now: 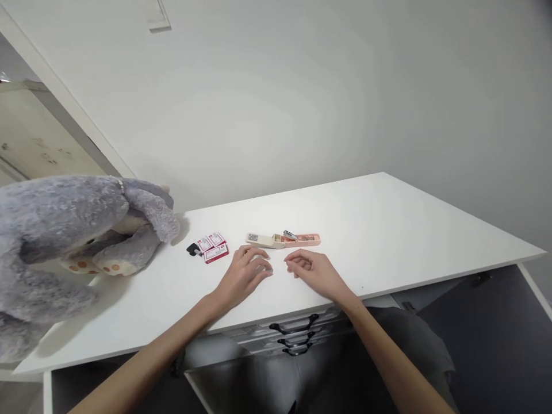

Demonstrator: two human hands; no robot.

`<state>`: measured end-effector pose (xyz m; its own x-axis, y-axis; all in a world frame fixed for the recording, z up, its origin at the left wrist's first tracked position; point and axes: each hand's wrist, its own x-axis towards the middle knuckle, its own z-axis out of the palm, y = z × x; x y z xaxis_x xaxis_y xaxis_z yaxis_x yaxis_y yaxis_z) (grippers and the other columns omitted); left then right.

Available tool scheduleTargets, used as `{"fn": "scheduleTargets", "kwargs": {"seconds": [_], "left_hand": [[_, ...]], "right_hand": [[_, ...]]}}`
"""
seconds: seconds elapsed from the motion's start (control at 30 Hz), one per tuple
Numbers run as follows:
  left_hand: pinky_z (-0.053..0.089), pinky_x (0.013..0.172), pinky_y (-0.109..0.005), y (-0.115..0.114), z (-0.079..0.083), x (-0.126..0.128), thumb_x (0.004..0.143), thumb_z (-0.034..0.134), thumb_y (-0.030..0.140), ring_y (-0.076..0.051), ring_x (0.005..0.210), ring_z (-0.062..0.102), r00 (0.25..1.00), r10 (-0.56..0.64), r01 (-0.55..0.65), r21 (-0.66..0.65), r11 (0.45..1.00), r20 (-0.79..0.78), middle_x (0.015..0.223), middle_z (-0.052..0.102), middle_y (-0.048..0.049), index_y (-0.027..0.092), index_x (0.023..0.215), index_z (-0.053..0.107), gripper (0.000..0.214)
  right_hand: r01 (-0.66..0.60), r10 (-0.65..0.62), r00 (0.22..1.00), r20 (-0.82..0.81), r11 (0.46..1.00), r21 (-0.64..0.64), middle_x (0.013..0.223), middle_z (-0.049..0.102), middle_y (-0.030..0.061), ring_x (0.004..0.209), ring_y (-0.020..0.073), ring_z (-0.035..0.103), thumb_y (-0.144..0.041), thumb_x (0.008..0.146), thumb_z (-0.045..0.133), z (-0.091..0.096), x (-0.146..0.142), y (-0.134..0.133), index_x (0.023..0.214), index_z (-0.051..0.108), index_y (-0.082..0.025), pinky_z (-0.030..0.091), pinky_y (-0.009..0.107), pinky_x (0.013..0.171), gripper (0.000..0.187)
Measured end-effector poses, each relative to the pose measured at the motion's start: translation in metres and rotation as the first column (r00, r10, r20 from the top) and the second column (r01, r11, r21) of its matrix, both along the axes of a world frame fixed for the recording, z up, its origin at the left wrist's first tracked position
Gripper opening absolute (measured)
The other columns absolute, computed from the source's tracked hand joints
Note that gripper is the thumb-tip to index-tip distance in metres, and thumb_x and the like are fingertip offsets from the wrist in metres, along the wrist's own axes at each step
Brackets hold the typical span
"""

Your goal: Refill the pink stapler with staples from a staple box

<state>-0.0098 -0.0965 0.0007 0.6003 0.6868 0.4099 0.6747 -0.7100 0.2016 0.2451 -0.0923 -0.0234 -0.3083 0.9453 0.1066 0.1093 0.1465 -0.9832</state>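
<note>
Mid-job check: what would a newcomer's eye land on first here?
Probably the big grey plush toy at the white table's left end. Next, the long cream-and-pink item just beyond the left hand and right hand, with red-and-white packs to its left.

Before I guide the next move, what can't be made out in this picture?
All in the head view:
Right hand: curled fingers hide its palm.
Open stapler: too small to see whether staples are loaded.
Red-and-white boxes: print too small to read.
Plush toy: cut off by the left edge.
</note>
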Motion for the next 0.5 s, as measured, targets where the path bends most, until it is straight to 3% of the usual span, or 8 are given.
{"fn": "scheduleTargets", "kwargs": {"seconds": [0.27, 0.5], "left_hand": [[0.05, 0.103, -0.042, 0.006, -0.001, 0.002, 0.106, 0.062, 0.03, -0.024, 0.115, 0.063, 0.997, -0.078, 0.078, -0.049, 0.996, 0.007, 0.11, 0.077, -0.0048, 0.024, 0.115, 0.068, 0.012], [0.06, 0.087, -0.032, 0.018, -0.008, 0.016, 0.106, 0.062, 0.026, -0.019, 0.102, 0.074, 0.974, -0.125, 0.11, 0.09, 0.99, 0.188, 0.112, 0.077, -0.0081, 0.022, 0.124, 0.06, 0.019]], "right_hand": [[0.0, 0.0, 0.997, 0.072, 1.0, 0.003, 0.09, 0.08, 0.004, 0.081, 0.0192, 0.073, -0.037, 0.094, 0.064, 0.006, -0.001, -0.002, 0.102, 0.076, -0.022, 0.055, 0.032, 0.077, 0.02], [0.029, -0.031, 0.993, 0.111, 0.999, 0.022, 0.089, 0.077, 0.003, 0.08, 0.0196, 0.073, -0.039, 0.094, 0.066, 0.004, -0.001, 0.0, 0.107, 0.075, -0.024, 0.053, 0.031, 0.07, 0.023]]}}
